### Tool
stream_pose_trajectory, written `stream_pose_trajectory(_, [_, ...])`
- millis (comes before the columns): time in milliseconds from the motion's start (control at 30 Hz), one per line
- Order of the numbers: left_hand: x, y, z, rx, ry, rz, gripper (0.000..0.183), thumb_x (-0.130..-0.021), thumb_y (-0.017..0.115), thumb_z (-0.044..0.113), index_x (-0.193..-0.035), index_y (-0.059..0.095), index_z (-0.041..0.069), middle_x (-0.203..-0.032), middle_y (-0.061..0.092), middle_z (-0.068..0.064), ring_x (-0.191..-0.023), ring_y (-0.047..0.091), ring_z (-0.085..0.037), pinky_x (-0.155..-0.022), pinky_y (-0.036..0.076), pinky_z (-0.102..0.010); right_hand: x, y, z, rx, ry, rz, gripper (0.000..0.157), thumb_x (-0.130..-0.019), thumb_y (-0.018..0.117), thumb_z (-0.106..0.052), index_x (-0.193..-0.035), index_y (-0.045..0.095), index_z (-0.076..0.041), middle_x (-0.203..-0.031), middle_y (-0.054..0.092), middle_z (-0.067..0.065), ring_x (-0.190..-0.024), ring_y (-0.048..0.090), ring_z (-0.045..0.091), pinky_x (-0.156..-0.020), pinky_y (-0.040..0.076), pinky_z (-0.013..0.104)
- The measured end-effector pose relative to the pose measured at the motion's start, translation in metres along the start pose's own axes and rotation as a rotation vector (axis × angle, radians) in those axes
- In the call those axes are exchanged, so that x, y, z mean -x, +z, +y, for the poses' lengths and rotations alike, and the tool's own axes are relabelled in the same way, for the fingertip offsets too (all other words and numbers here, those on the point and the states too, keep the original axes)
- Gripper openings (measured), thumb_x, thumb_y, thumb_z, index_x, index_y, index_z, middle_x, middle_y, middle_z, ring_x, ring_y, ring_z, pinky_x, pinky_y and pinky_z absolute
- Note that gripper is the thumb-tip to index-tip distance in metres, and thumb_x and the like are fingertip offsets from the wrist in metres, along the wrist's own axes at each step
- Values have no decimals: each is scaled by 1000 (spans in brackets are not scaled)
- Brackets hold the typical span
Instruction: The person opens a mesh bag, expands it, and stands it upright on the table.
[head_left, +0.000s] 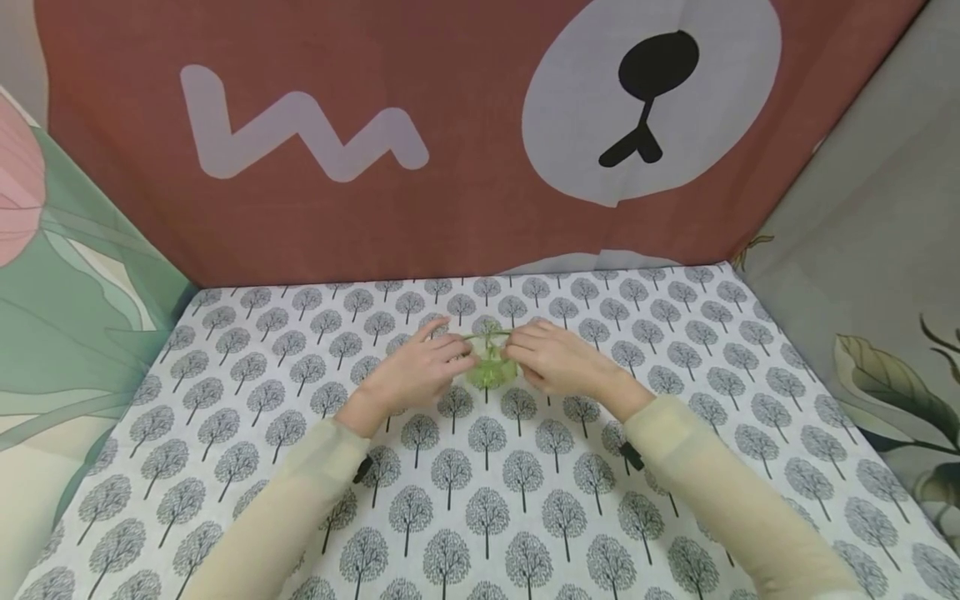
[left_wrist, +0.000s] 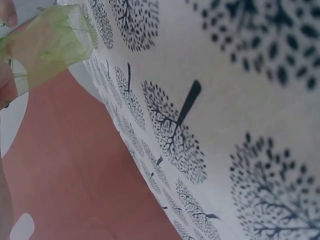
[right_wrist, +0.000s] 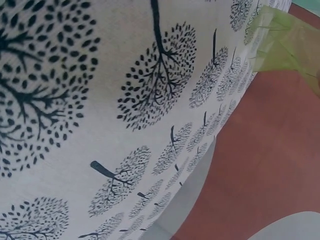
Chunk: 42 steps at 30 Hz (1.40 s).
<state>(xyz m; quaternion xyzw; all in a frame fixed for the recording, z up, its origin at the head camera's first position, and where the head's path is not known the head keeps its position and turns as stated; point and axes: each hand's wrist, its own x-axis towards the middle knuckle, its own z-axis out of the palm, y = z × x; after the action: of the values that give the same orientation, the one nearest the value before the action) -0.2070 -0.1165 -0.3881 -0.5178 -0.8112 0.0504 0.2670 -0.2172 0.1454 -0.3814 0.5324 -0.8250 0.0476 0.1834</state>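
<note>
A small sheer, light green drawstring pouch (head_left: 491, 372) hangs between my two hands above the middle of the table. From its gathered top, thin green cords run out to both sides. My left hand (head_left: 422, 365) pinches the cord on the left, index finger raised. On the other side, my right hand (head_left: 561, 360) pinches the right cord with its fingers bent down. The left wrist view shows the see-through pouch (left_wrist: 65, 40) at upper left, beside some fingertips (left_wrist: 6, 82). In the right wrist view, the pouch (right_wrist: 282, 42) appears at upper right.
The table is covered by a white cloth (head_left: 480, 467) printed with dark trees. Behind it rises a reddish-brown fabric wall (head_left: 465, 217) with a bear face. Patterned fabric hangs at the left (head_left: 90, 250) and a grey one (head_left: 885, 208) at the right.
</note>
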Motion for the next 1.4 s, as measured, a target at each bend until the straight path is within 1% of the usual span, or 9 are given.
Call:
stream_pose_trajectory(200, [0,3,0,92,-49,-8,42,-78,64,8,-117,56,20,-114,66,1,-112,61,-16,-115,37,-47,1,4,2,-25,18,18,25,-75,61,0,-98,62,-11,-96,66,0,-97,62,16,-96,52,32])
stream_pose_trajectory(400, [1,5,1,108,-64,-14,41,-77,64,9,-117,58,19,-115,66,1,-112,60,-15,-115,36,-46,2,8,3,-30,11,35,26,-76,60,0,-99,62,-11,-97,66,0,-97,61,16,-96,52,32])
stream_pose_trajectory(633, [0,7,2,133,-68,-1,42,-77,63,7,-117,57,19,-115,66,1,-113,60,-16,-114,37,-46,2,10,3,-50,23,50,25,-76,59,2,-98,62,-10,-96,66,1,-95,61,16,-96,52,33])
stream_pose_trajectory(867, [-1,8,4,153,-69,0,44,-78,65,10,-121,57,17,-124,64,-4,-120,57,-19,-113,39,-44,5,14,3,-67,-11,137,30,-74,61,1,-104,64,-6,-105,69,9,-103,62,25,-97,52,41])
stream_pose_trajectory(1067, [0,8,4,189,-94,-13,45,-79,64,8,-123,56,16,-127,63,-6,-123,55,-21,-114,38,-43,4,17,2,-63,-50,215,28,-75,62,1,-102,64,-5,-107,68,11,-104,63,29,-97,52,42])
stream_pose_trajectory(1133, [-1,8,4,192,-99,-11,42,-81,62,7,-122,57,14,-126,63,-6,-121,56,-20,-113,39,-42,3,17,1,-76,-47,240,26,-75,64,0,-101,64,-5,-105,69,11,-103,63,29,-96,53,41])
stream_pose_trajectory(1267, [-2,7,3,170,-99,22,31,-86,61,8,-117,61,14,-119,66,-2,-115,59,-17,-112,42,-38,2,16,0,-108,-11,263,24,-77,69,-4,-100,66,-7,-105,69,9,-104,63,26,-96,53,41])
stream_pose_trajectory(1333, [-2,6,3,147,-93,37,30,-86,64,8,-115,61,14,-114,67,0,-111,60,-15,-111,43,-36,2,15,-1,-123,8,269,25,-76,71,-3,-100,67,-7,-106,70,8,-104,64,25,-96,54,40])
stream_pose_trajectory(1400, [-3,5,3,130,-92,48,33,-83,67,5,-114,61,14,-111,67,1,-109,60,-14,-110,43,-34,2,14,-1,-131,21,281,27,-74,72,-1,-100,67,-7,-106,71,7,-104,65,26,-96,54,40])
